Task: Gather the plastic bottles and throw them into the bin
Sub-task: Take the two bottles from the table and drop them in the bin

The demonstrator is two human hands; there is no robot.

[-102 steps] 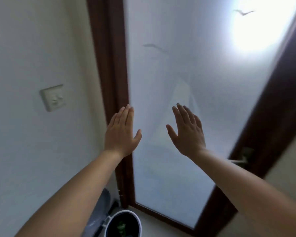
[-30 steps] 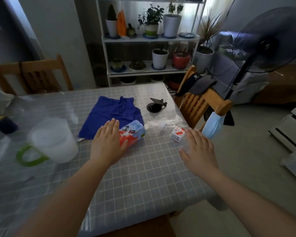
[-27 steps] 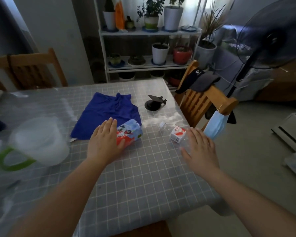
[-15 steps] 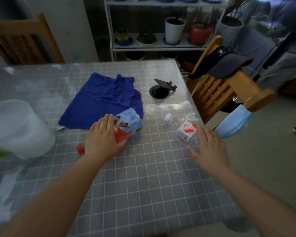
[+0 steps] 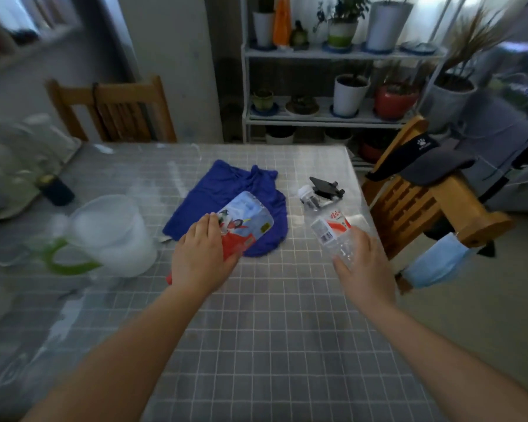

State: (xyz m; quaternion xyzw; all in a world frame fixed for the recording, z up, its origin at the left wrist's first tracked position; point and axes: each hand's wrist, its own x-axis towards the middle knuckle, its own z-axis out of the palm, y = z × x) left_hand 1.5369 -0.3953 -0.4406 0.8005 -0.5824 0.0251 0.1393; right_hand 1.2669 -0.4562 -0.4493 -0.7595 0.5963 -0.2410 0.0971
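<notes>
My left hand (image 5: 200, 258) grips a plastic bottle with a red and light-blue label (image 5: 245, 222) near its red cap end, lifted off the grey checked table (image 5: 272, 330). In my right hand (image 5: 361, 266) is a clear water bottle with a red and white label (image 5: 323, 220); its white cap points away from me and it is raised above the table. No bin is in view.
A blue cloth (image 5: 229, 193) lies behind the left bottle, a black phone stand (image 5: 326, 190) behind the right one. A white jug with a green handle (image 5: 110, 236) stands to the left. Wooden chairs (image 5: 424, 205) flank the table; a plant shelf (image 5: 333, 71) is behind.
Both hands have closed on the bottles and lifted them off the table; half a second ago they lay flat under my hands. The view has tilted up.
</notes>
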